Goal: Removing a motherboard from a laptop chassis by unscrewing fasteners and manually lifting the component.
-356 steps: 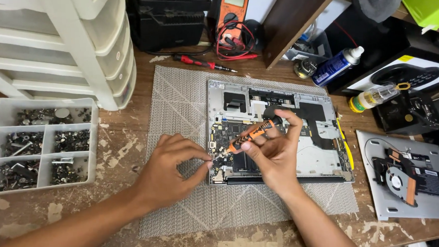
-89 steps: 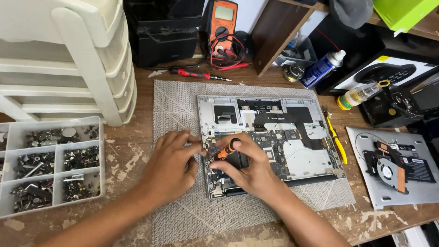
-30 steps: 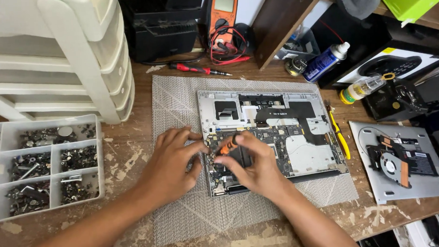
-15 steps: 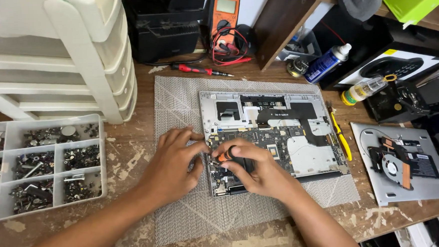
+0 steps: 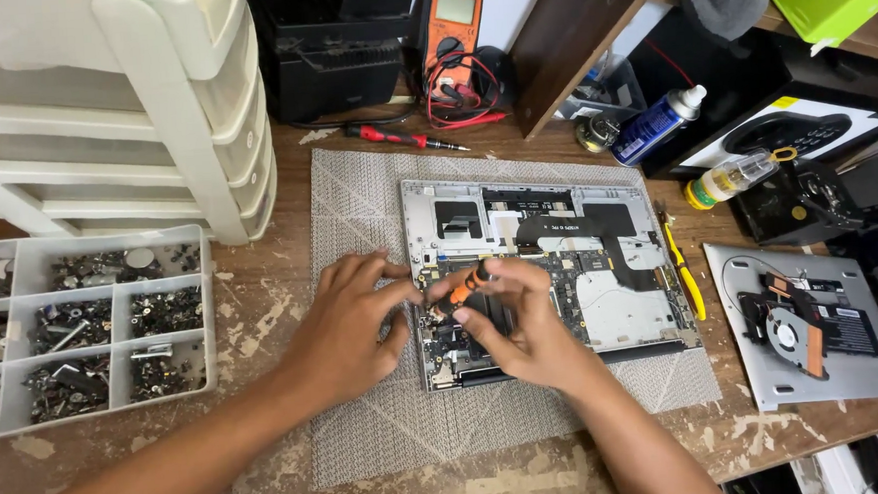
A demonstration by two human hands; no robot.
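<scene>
The right hand (image 5: 523,323) is closed around a small orange-and-black screwdriver (image 5: 464,287), fingers wrapped about its handle, with the tool angled down toward the left part of an opened silver laptop chassis with its circuit board exposed (image 5: 600,269). The left hand (image 5: 348,327) rests on the chassis's left edge, its thumb and forefinger drawn together in a narrow pinch right beside the screwdriver's tip (whether anything sits between those fingertips cannot be told). The chassis lies on a grey woven mat (image 5: 357,211) in the middle of a worn wooden table (image 5: 262,306).

To the left sits a clear plastic compartment tray filled with dark screws and small parts (image 5: 83,326), and behind it a white plastic drawer unit (image 5: 152,112). At the back of the table stand an orange multimeter with red and black leads (image 5: 454,26) and a red-handled screwdriver (image 5: 403,139). Right of the chassis lie yellow-handled tweezers (image 5: 683,269), a blue spray can (image 5: 658,125), a small clear bottle with a yellow cap (image 5: 731,177), and a detached silver bottom cover carrying a fan with copper heat pipe (image 5: 804,323)
</scene>
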